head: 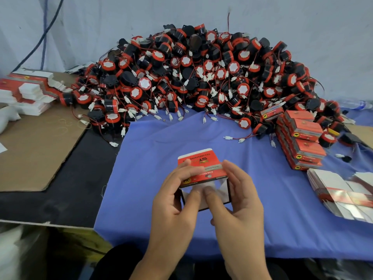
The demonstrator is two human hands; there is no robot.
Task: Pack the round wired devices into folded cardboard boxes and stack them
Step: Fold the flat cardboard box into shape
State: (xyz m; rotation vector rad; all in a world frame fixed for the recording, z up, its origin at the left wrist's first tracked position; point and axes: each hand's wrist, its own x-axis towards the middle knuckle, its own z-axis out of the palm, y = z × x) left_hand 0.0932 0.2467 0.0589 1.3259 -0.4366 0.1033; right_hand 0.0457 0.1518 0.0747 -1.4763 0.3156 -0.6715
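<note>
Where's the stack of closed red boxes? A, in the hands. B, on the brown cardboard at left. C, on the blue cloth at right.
C: the stack of closed red boxes sits on the blue cloth at right, against the device pile; left hand and right hand hold one open box.

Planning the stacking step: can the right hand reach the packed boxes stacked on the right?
Probably yes, once freed: the right hand grips the open box alongside the left hand; only bare blue cloth separates it from the stacked boxes.
</note>
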